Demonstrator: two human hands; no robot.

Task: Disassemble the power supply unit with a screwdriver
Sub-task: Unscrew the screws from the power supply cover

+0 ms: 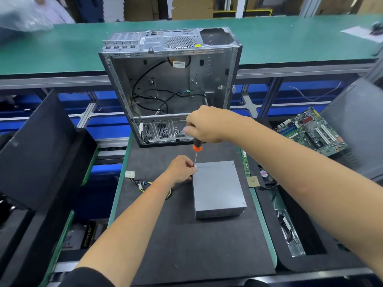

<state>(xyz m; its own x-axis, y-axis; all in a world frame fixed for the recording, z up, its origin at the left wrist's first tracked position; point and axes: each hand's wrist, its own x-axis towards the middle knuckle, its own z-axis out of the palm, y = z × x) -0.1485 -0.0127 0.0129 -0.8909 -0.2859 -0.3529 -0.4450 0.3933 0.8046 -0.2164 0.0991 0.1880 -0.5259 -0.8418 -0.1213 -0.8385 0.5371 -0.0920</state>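
So I'm on the PSU [218, 188] far-left corner screw, right hand [207, 125] gripping the screwdriver [196, 149], left hand [182, 169] pinching its shaft; next up, steady turns.

In front of you an empty computer case [170, 88] lies open with loose black cables inside it, its far end resting on the green surface [290, 38]. To your right a motherboard [313, 131] leans in a black bin. Near it lie a small square chip [252, 181] and a memory stick [246, 163].
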